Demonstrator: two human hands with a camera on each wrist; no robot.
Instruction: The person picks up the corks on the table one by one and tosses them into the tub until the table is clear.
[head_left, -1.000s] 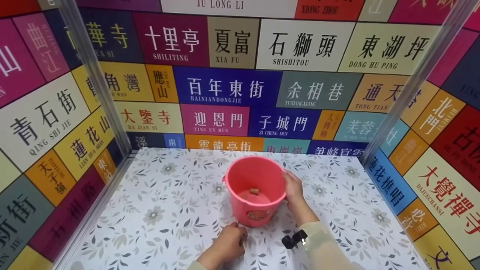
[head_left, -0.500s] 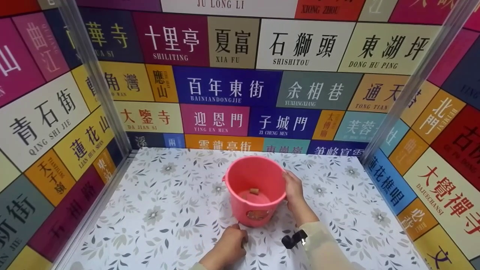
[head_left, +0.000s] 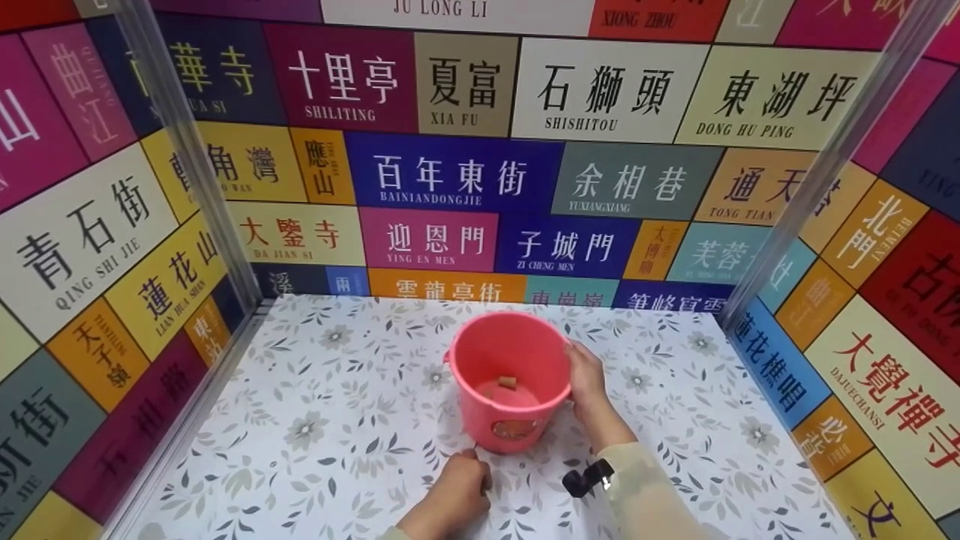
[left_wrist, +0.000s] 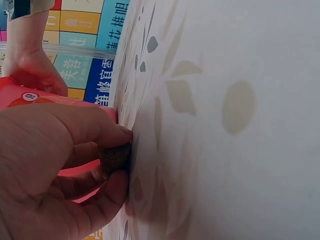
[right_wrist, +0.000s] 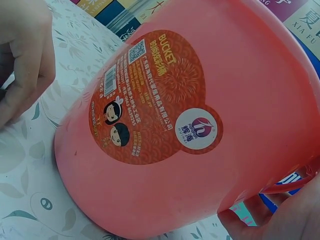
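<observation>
A pink plastic bucket [head_left: 480,367] stands upright, its front bearing a red printed label [right_wrist: 150,100]. My right hand [head_left: 589,382] grips the bucket's right side near the rim, beside the red handle [right_wrist: 290,185]. Just in front of the bucket's base is my left hand [head_left: 457,484], low at the tabletop. In the left wrist view its thumb and fingers pinch a small dark-brown rounded piece [left_wrist: 115,159], right at the table surface. Inside the bucket lies a small tan cork-like cylinder [head_left: 508,382], with another brownish bit beside it.
The white table [head_left: 337,390] has a grey leaf-and-flower print. Walls with colourful sign panels [head_left: 457,176] enclose it at the back and both sides, with clear strips [head_left: 202,172] at the corners. A black wrist device [head_left: 589,478] sits on the right sleeve.
My left hand has shifted and turned slightly at the front of the bucket. The bucket and my right hand have stayed in place.
</observation>
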